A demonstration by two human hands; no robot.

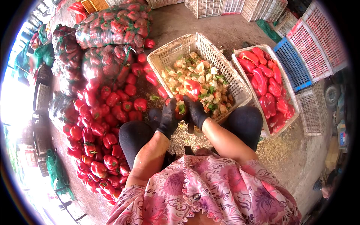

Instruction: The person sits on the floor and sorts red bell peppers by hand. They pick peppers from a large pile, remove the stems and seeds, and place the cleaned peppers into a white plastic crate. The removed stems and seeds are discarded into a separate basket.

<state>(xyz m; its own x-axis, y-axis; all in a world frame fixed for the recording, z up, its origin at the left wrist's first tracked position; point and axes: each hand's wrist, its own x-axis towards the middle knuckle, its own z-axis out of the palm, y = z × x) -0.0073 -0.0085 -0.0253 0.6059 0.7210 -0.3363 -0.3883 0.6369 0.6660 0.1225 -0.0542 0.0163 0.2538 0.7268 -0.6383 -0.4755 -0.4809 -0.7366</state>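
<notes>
Both my hands wear dark gloves and meet over the near edge of a white plastic crate (236, 81) with seedy pepper cores (202, 70) inside. My left hand (169, 116) grips a red bell pepper (180, 108) with its green stem facing up. Against the same pepper's right side is my right hand (195, 111); whether it also holds a tool is unclear. Just beyond my fingers, a red pepper piece (192, 86) lies over the cores. To the right, a second crate (292, 101) holds red peppers (267, 81). A large heap of whole red bell peppers (98, 129) lies at my left.
Mesh sacks full of peppers (112, 26) stand at the upper left. Stacked white crates (208, 7) line the far side; a blue crate (292, 63) and red crates (309, 50) stand at right. Green netting (56, 168) lies lower left. Seeds litter the floor (275, 157).
</notes>
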